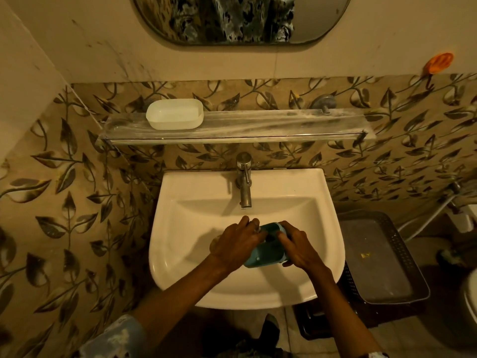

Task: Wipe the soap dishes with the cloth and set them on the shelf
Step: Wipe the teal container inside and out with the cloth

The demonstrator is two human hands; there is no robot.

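Slip risk: left hand [236,245] and right hand [300,253] curl their fingers round the teal soap dish [260,257] between them, and any loosened grip could drop it into the sink [185,223] beneath.

Two soap dishes are counted: one white soap dish [174,114] and one teal soap dish [260,254]. Two hands are seen, the left hand [237,244] and the right hand [299,250], and both are closed on the teal soap dish. One shelf [258,126], one sink [196,210] and one tap [244,177] are counted. One mirror [240,19] is seen on the wall. One orange hook [438,62] and one round metal fitting [324,103] are made out on the wall as well. One dark perforated basket [401,248] is counted beside the sink. Whether a cloth is present under the left hand cannot be told.
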